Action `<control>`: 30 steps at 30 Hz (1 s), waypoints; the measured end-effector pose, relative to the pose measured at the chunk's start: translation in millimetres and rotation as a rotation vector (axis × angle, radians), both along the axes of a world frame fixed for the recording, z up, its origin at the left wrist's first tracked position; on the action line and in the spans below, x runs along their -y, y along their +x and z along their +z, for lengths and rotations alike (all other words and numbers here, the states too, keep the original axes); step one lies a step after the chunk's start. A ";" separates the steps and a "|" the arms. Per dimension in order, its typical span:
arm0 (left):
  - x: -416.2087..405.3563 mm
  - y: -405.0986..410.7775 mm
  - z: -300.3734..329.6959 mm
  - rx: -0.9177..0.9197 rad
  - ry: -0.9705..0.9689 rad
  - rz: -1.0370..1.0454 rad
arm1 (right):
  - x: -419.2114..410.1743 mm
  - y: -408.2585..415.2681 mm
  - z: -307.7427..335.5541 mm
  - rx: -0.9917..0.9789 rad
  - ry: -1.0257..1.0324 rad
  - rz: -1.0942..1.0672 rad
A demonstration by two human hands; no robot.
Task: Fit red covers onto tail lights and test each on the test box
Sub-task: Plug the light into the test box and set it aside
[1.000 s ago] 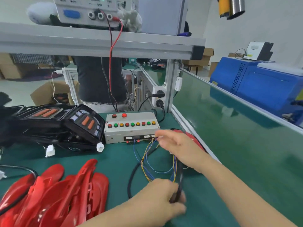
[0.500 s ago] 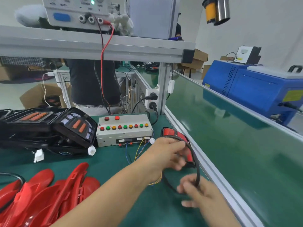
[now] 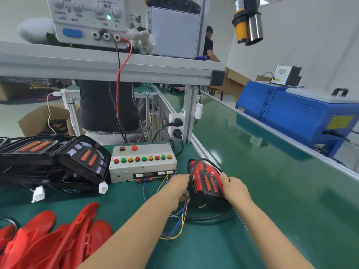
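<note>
Nearest, loose red covers point(image 3: 54, 235) lie heaped on the green counter point(image 3: 124, 249). Half a second ago the hands were gathering the black cable; now both have closed on a red-covered tail light point(image 3: 206, 181) just right of the test box point(image 3: 142, 162), beside the conveyor belt point(image 3: 272, 181). The left hand point(image 3: 179, 188) grips its left edge, the right hand point(image 3: 236, 188) its right edge. That suggests this unit is finished testing and ready to move on. Farther left, uncovered tail lights point(image 3: 58, 158) wait in a pile.
</note>
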State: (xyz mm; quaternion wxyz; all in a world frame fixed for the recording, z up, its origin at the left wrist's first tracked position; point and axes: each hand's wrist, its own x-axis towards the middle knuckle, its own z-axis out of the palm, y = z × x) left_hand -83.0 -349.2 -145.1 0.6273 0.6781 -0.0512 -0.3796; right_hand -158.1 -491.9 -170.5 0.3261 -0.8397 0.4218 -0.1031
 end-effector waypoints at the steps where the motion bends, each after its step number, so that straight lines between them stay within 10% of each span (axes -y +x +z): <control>1: -0.7 -0.9 0.1 -0.051 -0.062 -0.010 | 1.2 -0.7 -0.4 0.041 0.072 -0.006; 8: -13.5 -0.6 7.6 -0.023 -0.236 -0.156 | 14.1 -18.4 13.2 0.341 0.823 0.014; 21: -83.5 5.9 -29.0 0.769 0.479 -0.555 | 89.4 -20.8 60.2 0.883 0.799 -0.387; 30: -94.1 7.8 -33.7 0.891 0.469 -0.651 | 137.3 -8.8 24.1 0.877 0.774 -0.732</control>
